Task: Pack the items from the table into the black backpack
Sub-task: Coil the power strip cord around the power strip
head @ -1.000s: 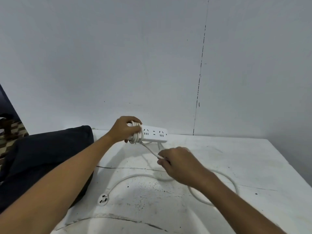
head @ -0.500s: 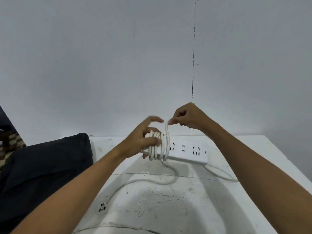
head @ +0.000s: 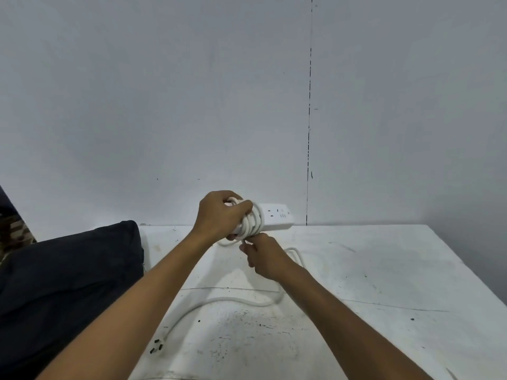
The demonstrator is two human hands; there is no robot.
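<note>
A white power strip (head: 277, 219) is held above the far part of the white table (head: 384, 270). My left hand (head: 222, 215) grips its left end, fingers curled round several turns of white cable (head: 253, 223) wound on it. Just below, my right hand (head: 263, 259) pinches the loose cable. The rest of the cable (head: 233, 300) trails over the table to its plug (head: 157, 347) near the front left. The black backpack (head: 63, 283) lies at the table's left side.
A grey wall (head: 247, 105) rises right behind the table. The table's right edge (head: 472, 272) runs diagonally toward me. A patterned surface (head: 13, 237) shows at the far left behind the backpack.
My right hand came down from above the strip to below it, laying another turn of cable. My left hand closed round the coil, and the loose cable on the table grew shorter.
</note>
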